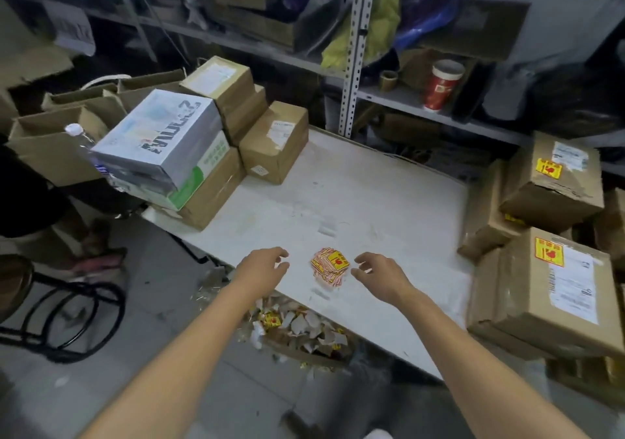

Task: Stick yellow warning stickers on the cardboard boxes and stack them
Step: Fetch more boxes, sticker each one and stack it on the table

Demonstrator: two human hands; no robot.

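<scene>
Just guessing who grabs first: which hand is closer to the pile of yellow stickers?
Right. The right hand is just right of the sticker pile, its fingers nearly at the pile's edge. The left hand is on its left, with a wider gap.

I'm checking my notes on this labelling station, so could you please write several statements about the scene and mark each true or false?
1. The sticker pile lies on the white table between the left hand and the right hand. True.
2. The right hand pinches a sticker. False: both hands hover with relaxed fingers, holding nothing.
3. The upper right box and the lower right box each carry a yellow sticker. True.
4. The red cup stands on the table. False: it stands on the shelf behind.
5. The small brown box carries a yellow sticker. False: only white labels show.
</scene>
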